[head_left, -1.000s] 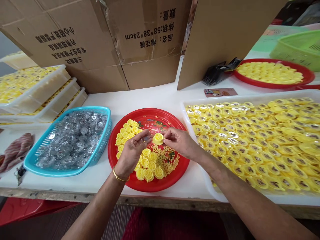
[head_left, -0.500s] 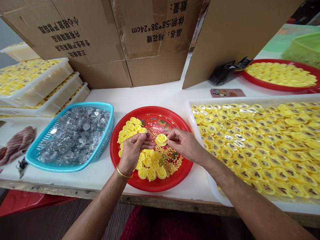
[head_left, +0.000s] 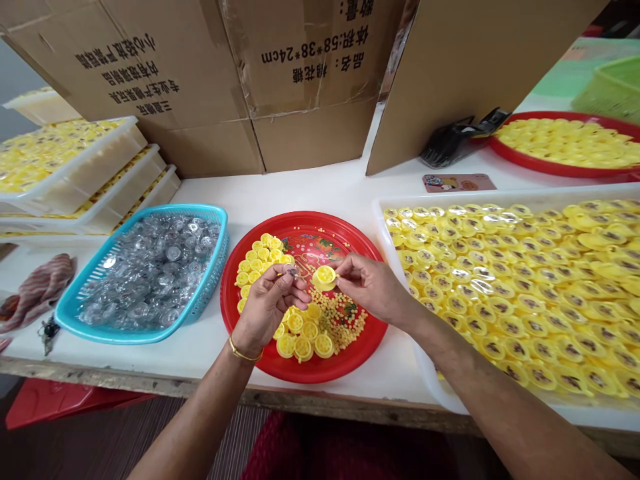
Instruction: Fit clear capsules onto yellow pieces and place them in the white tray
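My right hand [head_left: 373,287] pinches a small round yellow cup [head_left: 325,276] above the red plate [head_left: 305,365]. My left hand [head_left: 273,303], a gold bangle at its wrist, is closed with a small clear plastic lid [head_left: 291,271] at its fingertips, just left of the cup. On the plate lie several yellow cups [head_left: 260,257] and a scatter of tiny yellow beads [head_left: 333,320].
A blue basket [head_left: 75,320] of clear lids stands to the left. A white tray [head_left: 425,380] full of lidded yellow cups is on the right. Cardboard boxes [head_left: 200,87] stand behind. Stacked white trays [head_left: 90,173] are far left, and a second red plate [head_left: 550,167] far right.
The left hand has lifted the clear lid into view at its fingertips and stays close to the cup. The right hand barely moved.
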Demonstrator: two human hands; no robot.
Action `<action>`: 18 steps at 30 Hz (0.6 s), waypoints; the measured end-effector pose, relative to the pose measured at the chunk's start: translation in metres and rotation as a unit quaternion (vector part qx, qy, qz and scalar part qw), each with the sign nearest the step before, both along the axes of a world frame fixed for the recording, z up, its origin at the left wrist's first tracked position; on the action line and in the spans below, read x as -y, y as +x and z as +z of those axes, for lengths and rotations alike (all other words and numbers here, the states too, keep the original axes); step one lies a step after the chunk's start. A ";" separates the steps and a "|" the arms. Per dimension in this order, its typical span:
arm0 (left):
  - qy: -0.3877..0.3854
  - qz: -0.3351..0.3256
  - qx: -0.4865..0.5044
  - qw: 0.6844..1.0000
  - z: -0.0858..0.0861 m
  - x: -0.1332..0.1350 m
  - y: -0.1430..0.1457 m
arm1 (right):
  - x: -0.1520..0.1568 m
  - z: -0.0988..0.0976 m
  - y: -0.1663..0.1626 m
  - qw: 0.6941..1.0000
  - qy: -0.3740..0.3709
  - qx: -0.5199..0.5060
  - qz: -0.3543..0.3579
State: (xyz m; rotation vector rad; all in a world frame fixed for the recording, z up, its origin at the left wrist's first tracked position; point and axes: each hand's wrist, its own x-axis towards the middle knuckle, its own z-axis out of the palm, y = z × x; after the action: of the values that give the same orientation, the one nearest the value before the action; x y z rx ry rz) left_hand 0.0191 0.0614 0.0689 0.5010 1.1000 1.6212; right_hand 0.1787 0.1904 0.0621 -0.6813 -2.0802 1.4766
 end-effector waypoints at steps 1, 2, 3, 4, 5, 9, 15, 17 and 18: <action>0.001 -0.002 0.005 1.000 0.000 0.000 0.000 | 0.000 0.000 0.000 1.000 -0.002 -0.002 0.001; 0.002 -0.004 0.012 1.000 -0.001 0.001 0.000 | 0.000 -0.001 0.000 1.000 -0.004 -0.003 0.001; 0.001 -0.007 0.021 1.000 -0.001 0.001 -0.001 | 0.000 -0.001 0.000 1.000 -0.005 -0.003 0.002; 0.001 -0.008 0.033 0.999 -0.001 0.001 -0.001 | 0.000 -0.002 0.000 1.000 -0.004 -0.002 0.003; -0.001 -0.008 0.046 0.999 -0.002 0.001 -0.001 | 0.000 -0.003 0.000 1.000 -0.002 0.000 0.004; -0.018 0.001 0.112 0.994 -0.001 0.000 0.001 | -0.001 -0.004 0.000 1.000 0.003 0.008 0.004; -0.010 -0.012 0.133 0.991 -0.002 -0.001 0.004 | -0.001 -0.003 0.000 1.000 -0.009 0.008 0.004; 0.007 -0.027 0.104 0.994 -0.003 -0.001 0.004 | -0.001 -0.001 0.000 1.000 -0.019 0.000 0.011; 0.012 -0.035 0.089 0.995 -0.004 0.000 0.004 | -0.001 -0.001 0.000 1.000 -0.024 -0.003 0.014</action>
State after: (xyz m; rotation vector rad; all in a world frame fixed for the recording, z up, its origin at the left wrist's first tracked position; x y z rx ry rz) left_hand 0.0233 0.0617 0.0648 0.3977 0.9218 1.5878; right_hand 0.1791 0.1912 0.0613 -0.6669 -2.0633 1.5462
